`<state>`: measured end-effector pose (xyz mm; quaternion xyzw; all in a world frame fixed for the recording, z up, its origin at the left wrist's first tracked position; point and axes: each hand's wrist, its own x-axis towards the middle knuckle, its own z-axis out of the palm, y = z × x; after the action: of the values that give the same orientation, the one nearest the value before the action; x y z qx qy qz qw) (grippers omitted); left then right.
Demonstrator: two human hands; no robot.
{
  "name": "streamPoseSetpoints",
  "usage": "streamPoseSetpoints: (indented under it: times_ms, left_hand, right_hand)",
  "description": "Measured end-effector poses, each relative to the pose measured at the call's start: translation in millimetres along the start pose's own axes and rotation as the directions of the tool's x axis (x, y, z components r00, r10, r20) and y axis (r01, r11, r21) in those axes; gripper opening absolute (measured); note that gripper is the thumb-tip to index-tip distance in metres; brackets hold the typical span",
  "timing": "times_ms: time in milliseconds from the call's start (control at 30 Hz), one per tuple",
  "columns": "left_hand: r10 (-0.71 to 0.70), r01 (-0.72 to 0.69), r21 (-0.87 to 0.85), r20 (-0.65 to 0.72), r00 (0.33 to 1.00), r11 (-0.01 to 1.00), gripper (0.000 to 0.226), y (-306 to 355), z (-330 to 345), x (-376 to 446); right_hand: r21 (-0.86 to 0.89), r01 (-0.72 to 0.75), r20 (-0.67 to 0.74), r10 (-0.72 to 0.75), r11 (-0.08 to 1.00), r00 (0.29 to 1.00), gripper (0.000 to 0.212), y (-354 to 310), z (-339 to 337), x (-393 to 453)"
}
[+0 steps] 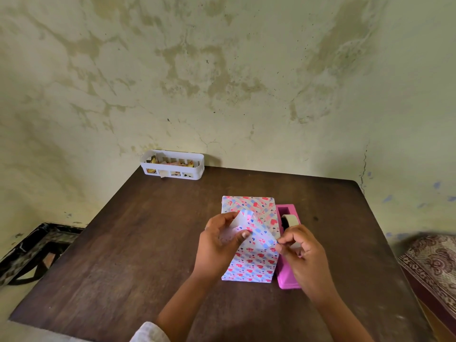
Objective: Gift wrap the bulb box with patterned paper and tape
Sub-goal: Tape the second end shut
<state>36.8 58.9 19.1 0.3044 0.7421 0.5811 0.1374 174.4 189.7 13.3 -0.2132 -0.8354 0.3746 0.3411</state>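
Note:
The bulb box (pixel 249 265), covered in heart-patterned pink and blue paper, lies flat in the middle of the brown table (pixel 138 255). A loose strip of the same patterned paper (pixel 256 233) is held just above the box. My left hand (pixel 219 245) pinches its left end, white underside showing. My right hand (pixel 303 253) pinches its right end with thumb and forefinger. A pink tape dispenser (pixel 286 280) with a roll of tape (pixel 291 219) stands right beside the box, partly hidden by my right hand.
A white slotted basket (pixel 172 165) with paper scraps sits at the table's far left corner against the stained wall. A patterned cloth (pixel 434 262) lies off the table's right edge. A dark frame (pixel 32 250) rests on the floor to the left.

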Motion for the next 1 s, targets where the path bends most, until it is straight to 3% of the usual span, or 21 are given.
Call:
streamPoseSetpoints:
  times_ms: [200, 400, 467, 633, 733, 867, 1000]
  left_hand:
    - [0.081, -0.079, 0.035, -0.05, 0.995, 0.996, 0.033, -1.2, 3.4, 0.5]
    - [0.092, -0.091, 0.028, -0.051, 0.994, 0.995, 0.034, -2.5, 3.9, 1.0]
    - [0.091, -0.091, 0.005, -0.042, 0.995, 0.996, 0.034, -1.9, 3.5, 2.1]
    - [0.149, -0.148, 0.062, -0.004, 0.989, 0.987, 0.028, -4.2, 1.0, 2.9]
    - [0.154, -0.154, 0.083, 0.004, 0.988, 0.985, 0.026, -8.0, 1.5, 1.8]
    - [0.154, -0.153, 0.112, 0.0, 0.988, 0.982, 0.03, -6.0, 0.5, 1.3]
    - [0.169, -0.169, 0.167, 0.014, 0.986, 0.971, 0.04, -3.1, -0.6, 2.7]
  right_hand:
    - [-0.004, 0.052, 0.053, -0.052, 0.999, 0.997, 0.019, -37.5, -7.9, 20.6]
    - [-0.258, 0.177, 0.271, -0.105, 0.95, 0.957, 0.01, -52.3, -3.2, 51.1]
    - [-0.248, 0.14, 0.249, -0.076, 0.959, 0.965, 0.016, -50.5, -0.6, 58.0]
    - [-0.1, -0.109, 0.182, 0.125, 0.989, 0.975, 0.012, -39.9, 12.6, 61.9]
    - [-0.141, -0.049, 0.165, 0.072, 0.989, 0.984, 0.013, -32.4, 14.8, 66.3]
    - [-0.105, 0.032, 0.345, 0.007, 0.994, 0.938, 0.016, -31.1, 9.9, 80.0]
    - [-0.217, 0.082, 0.527, 0.046, 0.973, 0.849, 0.023, -23.6, 9.8, 97.5]
